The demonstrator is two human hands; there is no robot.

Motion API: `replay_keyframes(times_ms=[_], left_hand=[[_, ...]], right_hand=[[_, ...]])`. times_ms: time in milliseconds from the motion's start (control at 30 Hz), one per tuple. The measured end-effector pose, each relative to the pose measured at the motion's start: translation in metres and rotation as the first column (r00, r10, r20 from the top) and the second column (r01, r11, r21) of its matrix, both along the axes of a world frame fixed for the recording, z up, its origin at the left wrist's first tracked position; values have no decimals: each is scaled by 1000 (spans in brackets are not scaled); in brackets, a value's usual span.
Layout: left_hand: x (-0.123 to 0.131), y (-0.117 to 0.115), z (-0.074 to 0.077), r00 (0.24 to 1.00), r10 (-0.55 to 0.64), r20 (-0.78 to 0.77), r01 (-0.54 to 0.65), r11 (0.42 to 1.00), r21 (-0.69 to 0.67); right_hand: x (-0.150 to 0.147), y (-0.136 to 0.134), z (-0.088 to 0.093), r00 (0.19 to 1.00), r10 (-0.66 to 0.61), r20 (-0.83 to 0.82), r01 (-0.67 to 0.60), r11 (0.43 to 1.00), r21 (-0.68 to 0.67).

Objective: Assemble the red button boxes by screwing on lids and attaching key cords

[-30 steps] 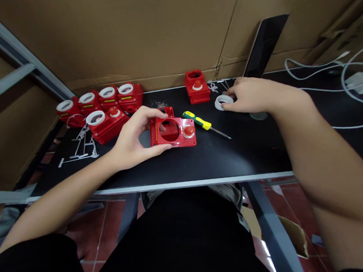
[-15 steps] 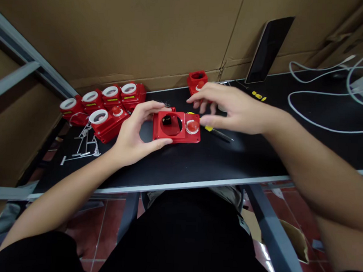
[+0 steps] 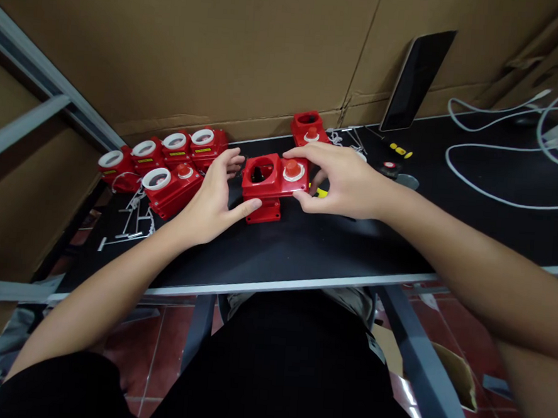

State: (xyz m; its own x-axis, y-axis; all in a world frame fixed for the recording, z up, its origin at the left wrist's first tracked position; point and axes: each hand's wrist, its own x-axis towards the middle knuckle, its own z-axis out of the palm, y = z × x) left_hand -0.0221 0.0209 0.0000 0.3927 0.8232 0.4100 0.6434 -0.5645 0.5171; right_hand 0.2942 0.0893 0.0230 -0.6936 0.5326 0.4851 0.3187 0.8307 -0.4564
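Note:
My right hand point(image 3: 340, 178) grips the right end of a red housing cover point(image 3: 271, 186), thumb in front and fingers behind. The cover has a round opening on the left and an orange-red dome in a white ring on the right. Its raised body sits above a red base point(image 3: 264, 211), whose front flange shows on the table. My left hand point(image 3: 218, 196) is cupped at the left side, fingers apart, thumb tip at the base. Whether the thumb touches is hard to tell. Behind my right hand, a yellow tool handle point(image 3: 322, 193) is mostly hidden.
Red units with white rings point(image 3: 158, 179) stand at left beside metal T-shaped rods point(image 3: 126, 234). Another red housing point(image 3: 307, 129) is at the back. A yellow-black screwdriver point(image 3: 400, 151), clear disc point(image 3: 407, 181), leaning black panel point(image 3: 417, 79) and white cable point(image 3: 488, 196) lie rightward.
My right hand has closed on the cover's right end. The cover now sits higher and farther back, exposing the base beneath it. My left hand's fingers have come away from the cover.

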Motion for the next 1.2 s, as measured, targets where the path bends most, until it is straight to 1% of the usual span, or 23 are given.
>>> replay_keyframes(times_ms=[100, 200, 367, 467, 567, 667, 767, 867, 1000, 1200], left_hand=[[-6, 2, -1, 994, -62, -86, 54, 994, -96], [-9, 1, 1, 985, -104, -136, 85, 986, -144], [-11, 8, -3, 981, -82, -174, 52, 984, -170], [-12, 17, -6, 984, -67, -163, 46, 991, -128], [-11, 21, -7, 990, -1, -139, -8, 998, -61], [-10, 21, -8, 995, 27, -101, -34, 997, -67], [-8, 19, -8, 998, 21, -66, -27, 996, -84], [-6, 16, -6, 998, 16, -54, -20, 996, -86], [-2, 9, 1, 996, 11, -89, -21, 993, -114], [-2, 8, 9, 987, 21, -161, -47, 986, -159]], right_hand=[[-2, 2, -1, 997, -78, -14, 78, 997, 7], [-3, 3, -1, 989, -144, -26, 144, 990, -14], [-5, -2, 3, 979, -196, -53, 194, 980, -39], [-5, -4, 4, 977, -208, -38, 207, 978, -35], [-4, -3, 2, 980, -195, 39, 195, 981, 10], [-4, -5, 0, 976, -156, 154, 150, 987, 51], [-4, -12, 1, 954, -129, 270, 120, 992, 48], [-7, -20, 4, 912, -130, 389, 115, 991, 61], [-11, -28, 9, 832, -164, 530, 124, 986, 111], [-14, -30, 10, 767, -192, 612, 89, 977, 194]])
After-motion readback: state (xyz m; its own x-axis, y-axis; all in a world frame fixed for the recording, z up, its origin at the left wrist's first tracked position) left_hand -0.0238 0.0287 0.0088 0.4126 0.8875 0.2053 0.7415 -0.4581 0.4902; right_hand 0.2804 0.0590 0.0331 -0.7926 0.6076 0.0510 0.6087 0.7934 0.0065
